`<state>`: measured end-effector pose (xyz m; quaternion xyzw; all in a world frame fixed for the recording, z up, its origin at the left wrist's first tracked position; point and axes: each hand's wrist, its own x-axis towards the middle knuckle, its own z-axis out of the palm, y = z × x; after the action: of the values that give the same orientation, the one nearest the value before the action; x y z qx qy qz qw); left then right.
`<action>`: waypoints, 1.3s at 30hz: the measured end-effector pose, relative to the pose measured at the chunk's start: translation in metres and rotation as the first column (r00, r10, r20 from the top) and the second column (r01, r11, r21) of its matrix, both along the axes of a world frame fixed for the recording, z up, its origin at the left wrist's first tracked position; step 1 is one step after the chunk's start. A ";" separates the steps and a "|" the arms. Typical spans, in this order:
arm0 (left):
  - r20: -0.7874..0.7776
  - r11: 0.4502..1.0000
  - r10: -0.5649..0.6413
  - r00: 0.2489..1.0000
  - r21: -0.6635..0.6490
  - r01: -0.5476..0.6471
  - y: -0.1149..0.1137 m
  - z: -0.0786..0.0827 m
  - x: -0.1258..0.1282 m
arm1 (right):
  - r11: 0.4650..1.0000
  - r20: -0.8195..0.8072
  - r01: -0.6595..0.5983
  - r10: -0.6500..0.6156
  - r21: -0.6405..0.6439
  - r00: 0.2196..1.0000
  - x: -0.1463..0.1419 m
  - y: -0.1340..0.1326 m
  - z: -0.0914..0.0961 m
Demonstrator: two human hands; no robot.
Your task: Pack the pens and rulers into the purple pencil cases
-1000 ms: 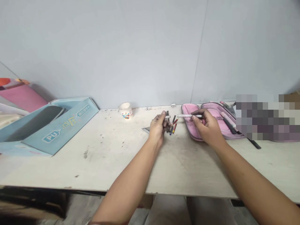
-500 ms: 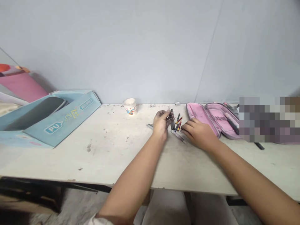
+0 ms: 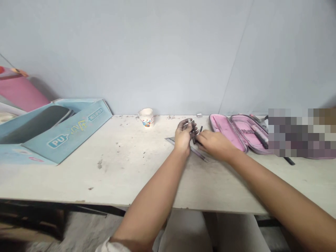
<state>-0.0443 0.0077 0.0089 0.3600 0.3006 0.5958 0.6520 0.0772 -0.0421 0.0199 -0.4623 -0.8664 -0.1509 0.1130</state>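
My left hand (image 3: 183,134) is curled round a small pen cap near the far middle of the white table (image 3: 131,168). My right hand (image 3: 214,143) lies palm down over a loose pile of dark pens (image 3: 195,133), its fingers reaching among them; I cannot make out whether they grip one. A thin pen (image 3: 198,154) lies on the table just in front of both hands. The open pink pencil case (image 3: 236,134) sits to the right of my right hand with a few pens inside.
A small printed paper cup (image 3: 146,117) stands by the wall. A light blue cardboard box (image 3: 57,129) lies at the left with a pink object behind it. A blurred-out patch covers the far right. The near table edge runs across the bottom.
My right hand left the pink case, put down the white pen it held and moved left onto the pile of pens. My left hand stayed in place, still curled.
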 end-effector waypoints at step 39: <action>-0.706 0.847 0.136 0.695 0.447 0.288 -0.029 -0.005 0.016 | 0.970 -0.832 0.241 -0.113 0.025 0.543 0.034 -0.012 -0.006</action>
<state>-0.0280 -0.0217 0.0038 0.7389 0.3387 0.4382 0.3838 0.1108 -0.0539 0.0136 -0.5552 -0.6491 0.0133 0.5198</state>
